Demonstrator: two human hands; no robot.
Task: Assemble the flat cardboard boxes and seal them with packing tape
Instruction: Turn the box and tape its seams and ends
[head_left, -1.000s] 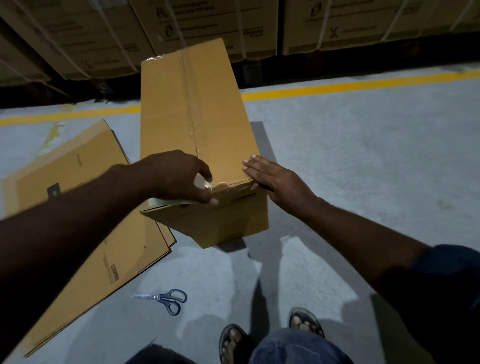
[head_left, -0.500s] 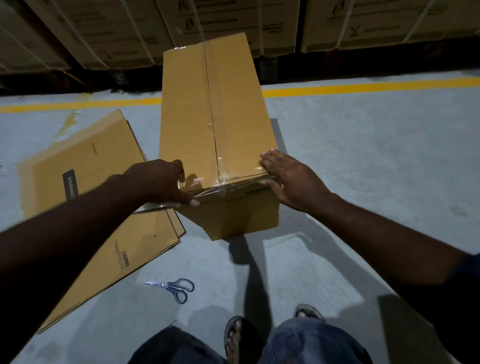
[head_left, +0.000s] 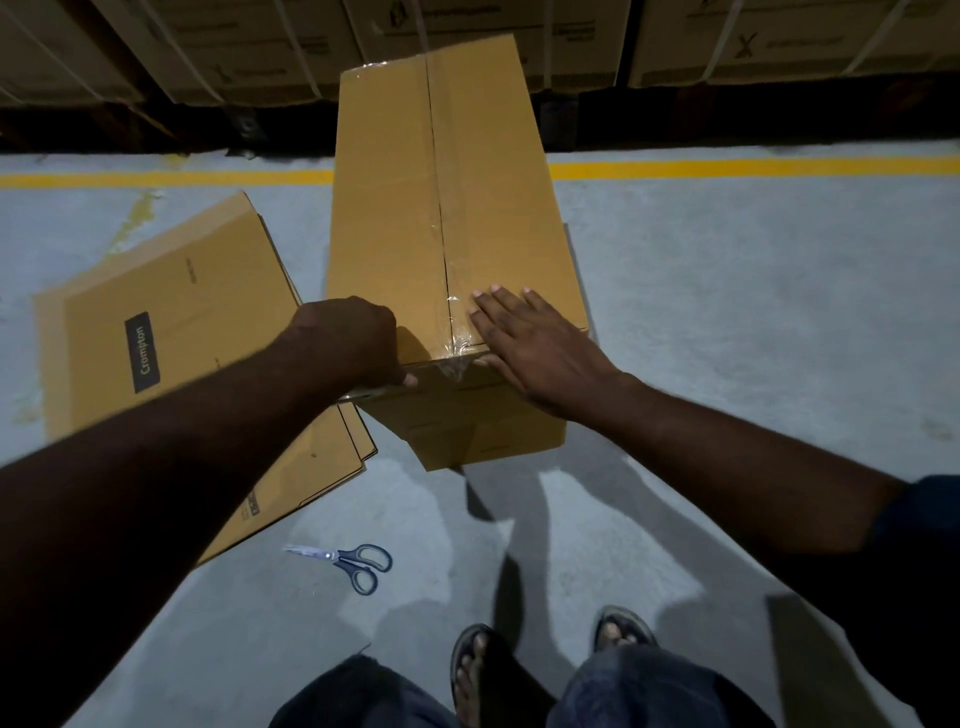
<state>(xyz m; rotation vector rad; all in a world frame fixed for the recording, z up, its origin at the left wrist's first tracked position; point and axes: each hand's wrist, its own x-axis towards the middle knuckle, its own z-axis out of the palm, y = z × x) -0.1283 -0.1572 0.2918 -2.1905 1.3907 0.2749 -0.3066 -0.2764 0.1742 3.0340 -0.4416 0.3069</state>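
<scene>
We're at the sealing step. The assembled box (head_left: 447, 208) stands on the concrete floor (head_left: 753, 338) right in front of the person, top flaps closed, with clear packing tape (head_left: 440, 228) running down the centre seam and wrinkling over the box's near edge. The right hand (head_left: 530, 343) lies flat on the box top just right of the seam, its fingers (head_left: 501, 306) straight and spread. It holds nothing and presses the tape end down. The left hand (head_left: 348, 338) sits at the box's near-left corner with its fingers curled tight. A pale sliver pokes out beneath it, perhaps the tape roll, but I cannot tell whether it grips that or only the box edge. My read is that this seam is nearly done, and the next move calls for freeing the tape at the box's near face and rubbing the tail flat. The scissors (head_left: 348, 564) lie on the floor on the near side of the box, a little to its left. Left of the box waits a stack of flat cardboard (head_left: 182, 332), partly covered by the left forearm. Beyond the box, strapped cartons (head_left: 249, 47) are cut off at the top, and the box's underside is hidden.
</scene>
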